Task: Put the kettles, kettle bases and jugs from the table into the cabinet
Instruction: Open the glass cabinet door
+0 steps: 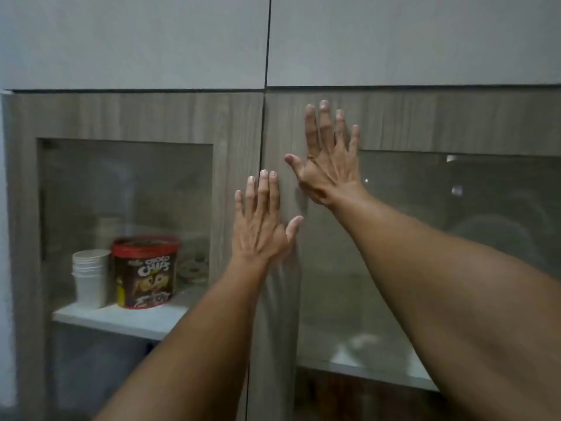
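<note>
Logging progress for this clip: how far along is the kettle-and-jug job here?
Done: cannot tell; no kettles, bases or jugs are clearly visible behind the glass, only a stack of paper cups and a Choco Chips tub. In hand: nothing; left hand and right hand lie flat on the cabinet doors. Left: unclear, the table is out of view.

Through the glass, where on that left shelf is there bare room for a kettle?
The shelf looks bare along its front edge and right of the tub, though blur hides the back there. The left is crowded: stacked cups touch the tub. Both hands, left and right, lie flat on the shut doors.
</note>
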